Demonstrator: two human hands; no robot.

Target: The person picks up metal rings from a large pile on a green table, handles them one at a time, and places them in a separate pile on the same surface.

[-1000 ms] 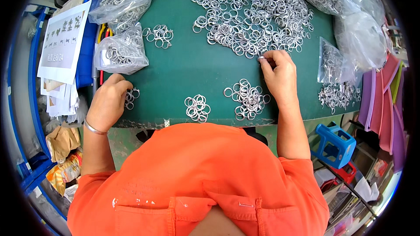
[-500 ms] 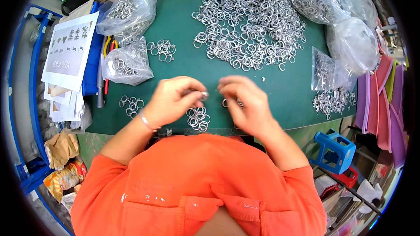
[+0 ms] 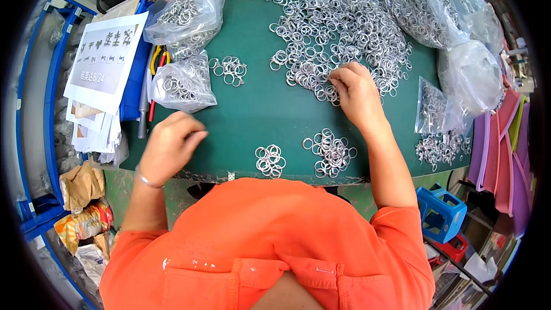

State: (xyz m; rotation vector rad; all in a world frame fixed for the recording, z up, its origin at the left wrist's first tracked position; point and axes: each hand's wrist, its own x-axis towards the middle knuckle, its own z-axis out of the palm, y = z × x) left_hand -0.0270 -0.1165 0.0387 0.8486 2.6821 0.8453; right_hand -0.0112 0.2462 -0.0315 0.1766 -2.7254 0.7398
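Observation:
My left hand [image 3: 174, 144] hangs low over the left part of the table with its fingers curled under. Whatever may be inside it is hidden, and so is the spot below it. At the near edge of a large heap of silver metal rings [image 3: 327, 34], my right hand [image 3: 357, 93] has thumb and fingertips pinched together among the rings. Too little shows to tell what is between them. Closer to me lie two small piles: one ring pile [image 3: 270, 161] in the middle and a larger ring pile [image 3: 333, 152] right of it.
Clear plastic bags of rings [image 3: 182, 83] stand at the left, beside pliers [image 3: 156, 60] and printed sheets [image 3: 106, 60]. A small ring cluster [image 3: 232, 70] lies near them. More bags [image 3: 470, 74] and a pile of small metal parts [image 3: 439, 148] occupy the right. A blue stool [image 3: 439, 212] stands below.
My hands have moved apart from the middle. The left went left, over where a small ring cluster lay; the right went up and right to the big heap. The view has shifted slightly.

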